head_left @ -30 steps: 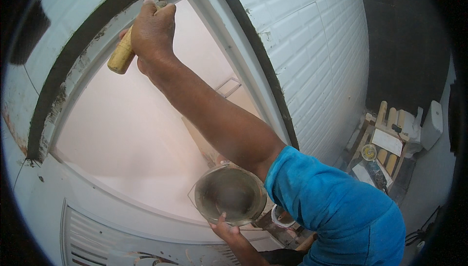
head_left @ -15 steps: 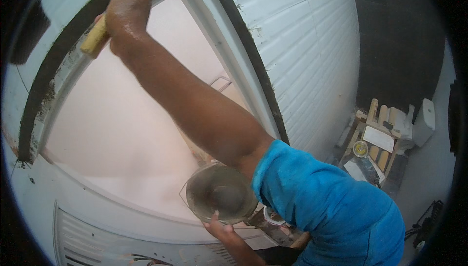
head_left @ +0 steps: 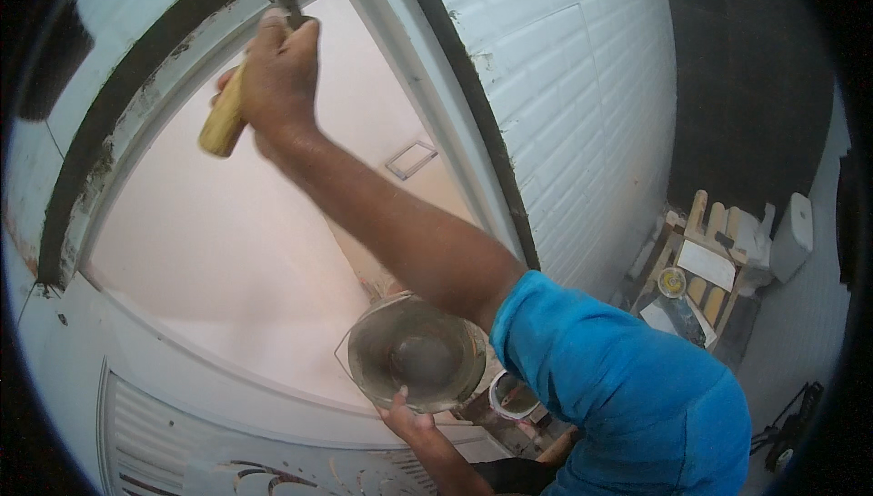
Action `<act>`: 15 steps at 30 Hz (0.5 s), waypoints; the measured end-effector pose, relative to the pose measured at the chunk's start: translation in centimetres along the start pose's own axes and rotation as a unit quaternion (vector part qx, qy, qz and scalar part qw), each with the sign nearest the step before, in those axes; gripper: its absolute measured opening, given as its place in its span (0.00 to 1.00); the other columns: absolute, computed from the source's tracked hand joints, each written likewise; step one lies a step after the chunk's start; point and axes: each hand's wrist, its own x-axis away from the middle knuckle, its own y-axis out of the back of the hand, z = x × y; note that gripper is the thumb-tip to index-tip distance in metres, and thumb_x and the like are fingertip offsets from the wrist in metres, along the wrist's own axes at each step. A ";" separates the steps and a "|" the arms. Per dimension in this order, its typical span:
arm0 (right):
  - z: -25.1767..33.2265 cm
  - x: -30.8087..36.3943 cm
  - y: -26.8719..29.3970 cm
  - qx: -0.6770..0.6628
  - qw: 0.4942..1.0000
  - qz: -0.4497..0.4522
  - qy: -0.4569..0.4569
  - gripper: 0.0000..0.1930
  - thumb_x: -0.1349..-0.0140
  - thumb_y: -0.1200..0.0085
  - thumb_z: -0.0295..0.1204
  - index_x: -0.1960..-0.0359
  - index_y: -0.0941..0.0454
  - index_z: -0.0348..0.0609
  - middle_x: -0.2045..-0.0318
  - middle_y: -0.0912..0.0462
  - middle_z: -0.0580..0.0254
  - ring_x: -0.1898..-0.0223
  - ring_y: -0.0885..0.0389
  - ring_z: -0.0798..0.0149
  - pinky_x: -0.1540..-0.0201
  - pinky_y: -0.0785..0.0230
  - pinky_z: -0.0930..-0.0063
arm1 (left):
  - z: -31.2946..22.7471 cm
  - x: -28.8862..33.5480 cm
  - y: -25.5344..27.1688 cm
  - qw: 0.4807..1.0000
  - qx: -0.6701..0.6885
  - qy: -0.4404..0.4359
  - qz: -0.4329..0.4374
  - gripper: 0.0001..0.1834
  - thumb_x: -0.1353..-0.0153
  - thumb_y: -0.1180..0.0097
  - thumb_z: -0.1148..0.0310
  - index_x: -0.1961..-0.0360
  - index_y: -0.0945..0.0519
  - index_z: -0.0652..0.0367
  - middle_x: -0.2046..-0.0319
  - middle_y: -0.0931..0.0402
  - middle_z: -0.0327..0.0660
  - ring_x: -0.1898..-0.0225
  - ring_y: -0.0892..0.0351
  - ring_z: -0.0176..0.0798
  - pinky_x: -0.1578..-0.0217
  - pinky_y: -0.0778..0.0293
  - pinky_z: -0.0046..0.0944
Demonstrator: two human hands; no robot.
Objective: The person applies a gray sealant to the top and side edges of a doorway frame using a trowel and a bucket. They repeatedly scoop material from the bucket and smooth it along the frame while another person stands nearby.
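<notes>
My right hand [head_left: 282,69], at the end of a blue-sleeved arm, grips the wooden handle of a trowel [head_left: 221,123]. Its dark, blurred blade points up at the top corner of a white door frame [head_left: 409,78]. A band of dark grey mortar [head_left: 118,96] runs along the outer side of that frame. Lower down, my left hand [head_left: 411,423] holds a bucket [head_left: 373,369] by its rim, thumb over the edge. The bucket is tilted so its greyish inside shows; a wire handle hangs at its side.
White ridged wall tiles [head_left: 536,60] flank the frame. A second bucket [head_left: 512,396] stands below. To the right are a wooden rack [head_left: 693,214] with a small tub [head_left: 672,281] on it, and a white toilet tank [head_left: 793,232]. A patterned white panel [head_left: 209,450] lies lower left.
My right hand has come down and to the right with the trowel, away from the frame's top edge; more of the blade shows. My left hand keeps the bucket nearly in place.
</notes>
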 end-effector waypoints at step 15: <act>-3.8 -1.6 -5.9 0.104 0.993 -0.058 -0.005 0.14 0.22 0.68 0.37 0.53 0.43 0.36 0.61 0.26 0.40 0.67 0.17 0.49 0.71 0.19 0.61 | 0.0 -0.2 0.3 0.999 -0.036 -0.024 0.012 0.41 0.48 0.51 0.89 0.29 0.38 0.58 0.36 0.33 0.53 0.38 0.30 0.55 0.40 0.30 0.54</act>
